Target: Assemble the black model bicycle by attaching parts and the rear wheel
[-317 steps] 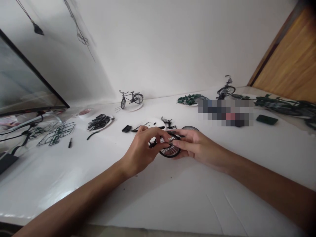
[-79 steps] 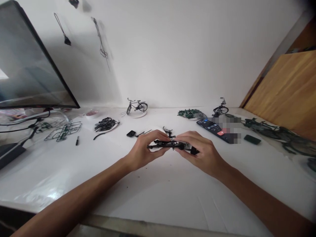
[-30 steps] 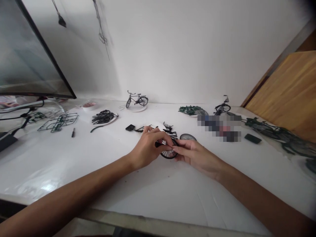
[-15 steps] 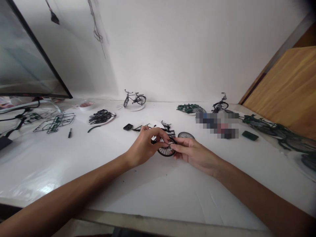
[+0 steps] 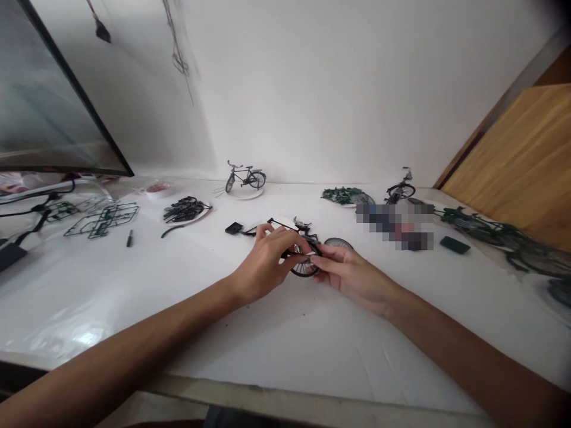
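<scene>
As I watch through the head camera, the left hand (image 5: 264, 264) and right hand (image 5: 352, 280) meet near the middle of the worktop (image 5: 285, 351). The fingers (image 5: 292, 245) of both pinch narrowly on a spoked wheel (image 5: 304, 268) fitted to a black model bicycle frame (image 5: 285, 224). A second spoked wheel (image 5: 338, 242) lies loose just beyond, apparently not yet attached. Toward the far edge, a finished model bicycle (image 5: 245, 177) stands on a small white plate (image 5: 243, 195). Nearer the left, another white plate (image 5: 203, 213) holds a heap of black parts (image 5: 185, 209).
</scene>
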{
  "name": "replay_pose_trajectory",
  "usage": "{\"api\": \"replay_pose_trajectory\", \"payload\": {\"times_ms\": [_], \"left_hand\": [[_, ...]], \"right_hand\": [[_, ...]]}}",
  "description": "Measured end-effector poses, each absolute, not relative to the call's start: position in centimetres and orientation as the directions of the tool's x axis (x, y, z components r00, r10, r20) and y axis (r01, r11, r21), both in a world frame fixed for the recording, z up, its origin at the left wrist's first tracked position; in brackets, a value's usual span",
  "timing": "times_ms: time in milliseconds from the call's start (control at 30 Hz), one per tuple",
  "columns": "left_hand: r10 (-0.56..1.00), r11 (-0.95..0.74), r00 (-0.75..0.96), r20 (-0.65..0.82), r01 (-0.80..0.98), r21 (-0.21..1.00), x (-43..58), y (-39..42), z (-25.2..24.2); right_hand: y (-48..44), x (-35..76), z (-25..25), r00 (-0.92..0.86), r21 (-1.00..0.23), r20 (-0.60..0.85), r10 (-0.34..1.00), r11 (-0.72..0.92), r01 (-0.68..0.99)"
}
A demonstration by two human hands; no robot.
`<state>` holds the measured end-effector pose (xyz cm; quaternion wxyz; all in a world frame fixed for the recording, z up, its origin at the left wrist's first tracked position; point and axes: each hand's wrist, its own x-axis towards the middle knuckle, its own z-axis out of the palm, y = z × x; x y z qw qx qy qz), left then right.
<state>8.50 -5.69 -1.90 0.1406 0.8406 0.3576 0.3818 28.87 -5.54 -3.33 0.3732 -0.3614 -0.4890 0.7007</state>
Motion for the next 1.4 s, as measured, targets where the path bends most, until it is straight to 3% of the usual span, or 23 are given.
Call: {"api": "replay_pose_trajectory", "payload": {"times_ms": [167,533,767,933,1000,1067,1133,1233,1400], "left_hand": [[0.690,-0.706,0.379,0.617,0.539,0.460,8.9,-5.8,-2.2],[0.589,-0.808,0.566,0.577,0.420,0.413,8.3,-5.1,-1.5],[0.604,-0.796,0.548,0.579,0.452,0.402,8.3,-5.2,-1.6],[0.542,-0.835,0.557,0.630,0.441,0.328,7.5,-4.9,-1.0],[0.534,-0.820,0.463,0.707,0.487,0.301,6.9,-4.4,-0.7],[0.581,-0.759,0.312,0.752,0.542,0.361,6.4,-3.8,-0.5],[0.681,-0.686,0.221,0.699,0.529,0.501,6.1,-3.1,-0.8],[0.804,-0.594,0.279,0.525,0.414,0.690,6.1,-2.5,-1.7],[0.802,-0.582,0.398,0.445,0.359,0.729,6.5,-2.6,-2.6]], "right_hand": [[-5.5,28.5,-3.4,-0.443,-0.951,-0.115,0.889,-0.227,-0.209],[-5.5,29.1,-3.2,-0.492,-0.967,-0.147,0.858,-0.229,-0.109],[-5.5,29.0,-3.1,-0.500,-0.976,-0.131,0.856,-0.198,-0.085],[-5.0,29.2,-2.9,-0.427,-1.000,-0.016,0.904,-0.005,0.027],[-4.7,29.5,-2.7,-0.381,-0.990,0.053,0.923,0.099,0.103],[-4.4,29.8,-2.7,-0.344,-0.961,0.125,0.930,0.201,0.192],[-4.2,30.1,-2.7,-0.321,-0.905,0.202,0.925,0.302,0.299],[-4.2,30.3,-2.9,-0.329,-0.807,0.281,0.901,0.408,0.427],[-4.7,30.1,-2.8,-0.367,-0.748,0.264,0.892,0.429,0.507]]}}
